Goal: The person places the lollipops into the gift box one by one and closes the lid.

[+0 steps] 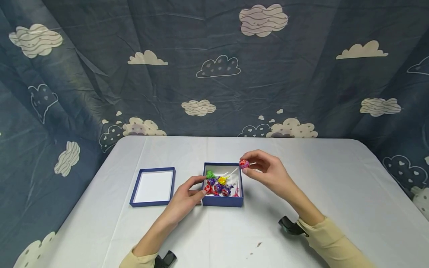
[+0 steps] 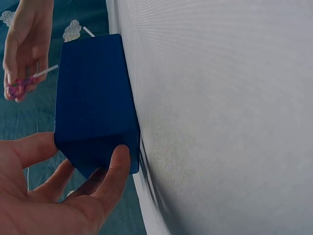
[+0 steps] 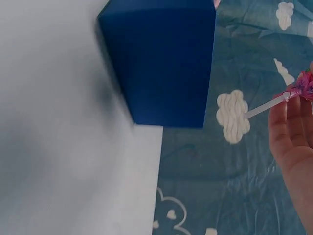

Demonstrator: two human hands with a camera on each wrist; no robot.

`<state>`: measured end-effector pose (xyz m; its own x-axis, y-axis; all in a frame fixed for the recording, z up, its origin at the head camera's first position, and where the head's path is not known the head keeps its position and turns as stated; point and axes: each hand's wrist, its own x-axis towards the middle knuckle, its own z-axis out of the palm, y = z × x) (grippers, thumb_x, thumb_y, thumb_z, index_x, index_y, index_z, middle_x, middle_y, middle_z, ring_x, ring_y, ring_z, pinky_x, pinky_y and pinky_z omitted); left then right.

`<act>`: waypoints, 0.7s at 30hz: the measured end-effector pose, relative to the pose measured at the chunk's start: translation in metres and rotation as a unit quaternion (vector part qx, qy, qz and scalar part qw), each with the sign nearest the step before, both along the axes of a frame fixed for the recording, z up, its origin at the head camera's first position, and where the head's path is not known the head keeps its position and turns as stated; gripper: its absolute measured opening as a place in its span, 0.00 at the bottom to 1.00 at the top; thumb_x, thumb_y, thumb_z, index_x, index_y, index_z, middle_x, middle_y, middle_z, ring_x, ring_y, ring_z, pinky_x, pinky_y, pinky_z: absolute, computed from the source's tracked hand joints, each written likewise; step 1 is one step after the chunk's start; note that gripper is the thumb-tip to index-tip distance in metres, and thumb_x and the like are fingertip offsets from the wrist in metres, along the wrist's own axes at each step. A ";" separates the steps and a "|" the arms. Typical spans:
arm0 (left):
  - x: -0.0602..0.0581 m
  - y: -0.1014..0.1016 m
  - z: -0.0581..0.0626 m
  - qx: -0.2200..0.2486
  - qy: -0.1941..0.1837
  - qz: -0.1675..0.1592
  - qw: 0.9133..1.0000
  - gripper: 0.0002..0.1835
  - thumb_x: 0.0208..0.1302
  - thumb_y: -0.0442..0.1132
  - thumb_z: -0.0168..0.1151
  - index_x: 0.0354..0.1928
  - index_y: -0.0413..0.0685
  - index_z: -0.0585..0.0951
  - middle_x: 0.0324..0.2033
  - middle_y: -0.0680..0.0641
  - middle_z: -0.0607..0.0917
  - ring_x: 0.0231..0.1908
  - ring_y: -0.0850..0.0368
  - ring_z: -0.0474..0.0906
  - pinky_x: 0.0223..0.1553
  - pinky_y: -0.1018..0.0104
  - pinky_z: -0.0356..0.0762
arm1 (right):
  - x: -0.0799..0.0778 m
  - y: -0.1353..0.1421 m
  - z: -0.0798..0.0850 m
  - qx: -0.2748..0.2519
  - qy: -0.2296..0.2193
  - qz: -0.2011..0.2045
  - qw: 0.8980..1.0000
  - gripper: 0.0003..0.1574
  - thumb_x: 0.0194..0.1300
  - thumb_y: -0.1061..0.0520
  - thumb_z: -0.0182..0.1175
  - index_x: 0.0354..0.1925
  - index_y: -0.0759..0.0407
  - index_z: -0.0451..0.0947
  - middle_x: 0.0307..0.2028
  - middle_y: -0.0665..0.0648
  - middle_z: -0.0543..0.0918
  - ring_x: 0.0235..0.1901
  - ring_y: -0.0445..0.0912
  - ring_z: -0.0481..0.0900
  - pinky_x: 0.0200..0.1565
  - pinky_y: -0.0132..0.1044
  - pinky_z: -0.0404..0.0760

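My right hand [image 1: 268, 171] pinches a lollipop [image 1: 244, 164] in a pink and red wrapper between thumb and fingers, at the right rim of a blue box [image 1: 222, 201]. The lollipop's white stick [image 3: 264, 106] points toward the box. Inside the open box lie several wrapped lollipops, among them a green one [image 1: 210, 174], a yellow one [image 1: 222, 180] and some red and purple ones [image 1: 226, 191]. My left hand [image 1: 184, 197] holds the box by its left end, with the fingers spread about that wall in the left wrist view [image 2: 93, 196].
Left of the box lies its blue-edged lid [image 1: 149, 204], white inside facing up. Both rest on a white-covered table [image 1: 301, 156]. A dark curtain with clouds [image 1: 187, 37] hangs behind and beside the table. Black wrist cameras [image 1: 291, 226] sit at both cuffs.
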<state>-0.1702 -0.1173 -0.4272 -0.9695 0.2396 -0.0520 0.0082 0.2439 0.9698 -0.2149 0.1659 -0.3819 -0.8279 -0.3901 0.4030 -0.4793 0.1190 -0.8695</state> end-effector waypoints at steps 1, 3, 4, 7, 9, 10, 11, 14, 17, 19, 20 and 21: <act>0.000 0.000 0.000 0.000 0.000 0.000 1.000 0.24 0.69 0.35 0.58 0.66 0.48 0.72 0.68 0.41 0.67 0.54 0.46 0.78 0.48 0.52 0.79 | 0.000 -0.003 0.000 -0.001 0.000 0.004 1.000 0.18 0.62 0.64 0.67 0.51 0.58 0.78 0.48 0.57 0.80 0.48 0.53 0.79 0.52 0.39 0.79; 0.000 0.000 0.000 0.000 0.000 -0.001 1.000 0.24 0.69 0.36 0.59 0.66 0.48 0.72 0.68 0.41 0.67 0.54 0.45 0.78 0.48 0.53 0.79 | -0.001 -0.008 0.000 -0.005 0.001 0.013 1.000 0.18 0.63 0.65 0.67 0.51 0.59 0.78 0.48 0.57 0.80 0.49 0.53 0.79 0.53 0.40 0.78; 0.000 0.000 0.000 0.000 0.000 -0.001 1.000 0.24 0.69 0.36 0.59 0.66 0.48 0.72 0.68 0.41 0.67 0.54 0.45 0.78 0.48 0.52 0.79 | -0.001 -0.011 0.000 -0.006 0.003 0.016 1.000 0.18 0.63 0.65 0.67 0.51 0.59 0.78 0.48 0.57 0.80 0.49 0.52 0.79 0.53 0.41 0.78; 0.000 0.000 0.000 0.000 0.001 -0.002 1.000 0.24 0.69 0.36 0.59 0.66 0.48 0.72 0.68 0.41 0.67 0.54 0.45 0.78 0.48 0.52 0.79 | -0.002 -0.018 -0.002 -0.012 0.005 0.025 1.000 0.18 0.63 0.67 0.66 0.51 0.60 0.79 0.49 0.58 0.80 0.48 0.52 0.79 0.53 0.41 0.78; 0.000 0.000 0.000 0.000 0.002 -0.003 1.000 0.24 0.69 0.35 0.58 0.66 0.48 0.72 0.68 0.41 0.67 0.54 0.45 0.78 0.48 0.52 0.79 | -0.003 -0.022 -0.003 -0.015 0.003 0.030 0.999 0.18 0.62 0.68 0.66 0.51 0.61 0.79 0.48 0.58 0.81 0.48 0.52 0.79 0.53 0.40 0.78; 0.000 0.000 0.000 -0.001 0.002 -0.003 1.000 0.24 0.69 0.35 0.58 0.66 0.48 0.72 0.68 0.41 0.67 0.54 0.45 0.78 0.48 0.52 0.79 | -0.004 -0.025 -0.002 -0.014 0.002 0.031 0.999 0.18 0.62 0.68 0.66 0.51 0.62 0.79 0.48 0.58 0.81 0.47 0.52 0.79 0.53 0.40 0.78; 0.000 0.000 0.000 -0.001 0.002 -0.003 1.000 0.24 0.69 0.35 0.58 0.66 0.48 0.72 0.68 0.41 0.67 0.54 0.45 0.78 0.48 0.52 0.79 | -0.003 -0.027 -0.002 -0.012 -0.001 0.033 0.999 0.18 0.62 0.69 0.65 0.51 0.62 0.79 0.48 0.58 0.81 0.47 0.52 0.79 0.52 0.40 0.78; 0.000 0.000 0.000 -0.002 0.002 -0.003 1.000 0.24 0.69 0.35 0.58 0.66 0.48 0.72 0.68 0.41 0.67 0.54 0.45 0.78 0.48 0.52 0.79 | -0.001 -0.035 0.003 0.003 -0.010 0.039 0.999 0.18 0.62 0.70 0.64 0.51 0.65 0.78 0.47 0.58 0.81 0.46 0.52 0.79 0.52 0.42 0.77; -0.001 0.000 0.000 -0.003 0.001 -0.003 1.000 0.24 0.69 0.35 0.58 0.66 0.48 0.72 0.67 0.41 0.68 0.54 0.45 0.78 0.48 0.52 0.79 | 0.000 -0.041 0.004 0.030 -0.023 0.045 0.998 0.17 0.62 0.70 0.63 0.51 0.65 0.78 0.47 0.58 0.81 0.46 0.54 0.78 0.53 0.49 0.76; -0.001 0.000 0.000 -0.001 0.000 -0.004 1.000 0.24 0.70 0.35 0.58 0.66 0.48 0.72 0.67 0.41 0.68 0.54 0.44 0.78 0.48 0.51 0.78 | -0.003 -0.043 -0.002 0.052 -0.030 0.049 0.997 0.17 0.62 0.70 0.63 0.50 0.63 0.79 0.46 0.58 0.81 0.46 0.54 0.79 0.54 0.53 0.75; -0.001 0.000 0.000 -0.001 0.000 -0.005 1.000 0.24 0.70 0.35 0.58 0.66 0.48 0.72 0.67 0.41 0.68 0.55 0.44 0.78 0.49 0.51 0.78 | -0.005 -0.043 -0.007 0.062 -0.031 0.052 0.996 0.17 0.62 0.70 0.64 0.49 0.61 0.79 0.46 0.57 0.82 0.46 0.53 0.79 0.54 0.54 0.74; -0.001 0.000 0.000 0.000 0.000 -0.005 1.000 0.24 0.70 0.35 0.58 0.66 0.48 0.72 0.67 0.41 0.68 0.55 0.44 0.78 0.49 0.51 0.78 | -0.008 -0.044 -0.011 0.074 -0.030 0.053 0.995 0.17 0.62 0.69 0.64 0.49 0.59 0.80 0.46 0.56 0.82 0.47 0.52 0.79 0.55 0.55 0.74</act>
<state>-0.1709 -0.1174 -0.4272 -0.9670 0.2494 -0.0523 0.0105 0.2442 0.9697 -0.2227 0.1222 -0.3929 -0.8001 -0.5279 0.2849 -0.4429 0.1996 -0.8741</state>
